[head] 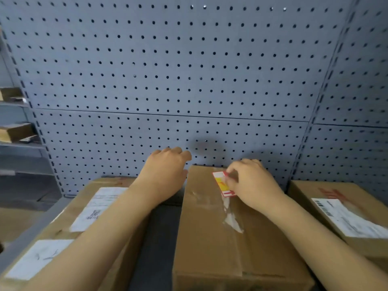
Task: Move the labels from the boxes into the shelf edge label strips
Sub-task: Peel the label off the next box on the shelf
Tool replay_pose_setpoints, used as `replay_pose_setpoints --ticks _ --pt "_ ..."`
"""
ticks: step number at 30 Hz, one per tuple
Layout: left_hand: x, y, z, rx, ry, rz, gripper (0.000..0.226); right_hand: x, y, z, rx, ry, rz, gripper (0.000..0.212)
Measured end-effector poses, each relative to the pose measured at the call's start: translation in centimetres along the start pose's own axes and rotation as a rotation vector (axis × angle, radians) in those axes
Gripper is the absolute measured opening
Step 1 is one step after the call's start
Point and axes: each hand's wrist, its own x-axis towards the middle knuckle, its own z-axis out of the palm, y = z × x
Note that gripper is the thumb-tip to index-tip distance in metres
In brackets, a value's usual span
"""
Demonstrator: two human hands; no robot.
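Fingers of my right hand (pixel 249 183) pinch the red-and-yellow shelf label (pixel 223 184) lying on the middle cardboard box (pixel 210 238), apparently to peel it free, while my left hand (pixel 165 171), fingers loosely curled and empty, rests at the box's far corner, seemingly steadying it.

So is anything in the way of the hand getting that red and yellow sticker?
No. The right hand already pinches the red and yellow label on the middle box. The left hand is off to the side.
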Motion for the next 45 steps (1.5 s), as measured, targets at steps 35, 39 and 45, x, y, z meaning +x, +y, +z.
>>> replay_pose_setpoints --ticks 35,39,45 --pt "-0.6 4.2 -0.5 -0.122 -0.037 0.258 0.031 -5.1 0.2 -1.7 0.073 0.166 0.113 0.019" --pt "-1.6 7.9 -2.1 -0.129 -0.032 0.306 0.031 -8.7 2.1 -3.2 0.040 0.223 0.086 0.019" --pt "-3.8 16.6 -4.3 -0.121 0.005 0.383 0.030 -15.6 7.3 -6.5 0.051 0.271 0.137 0.019"
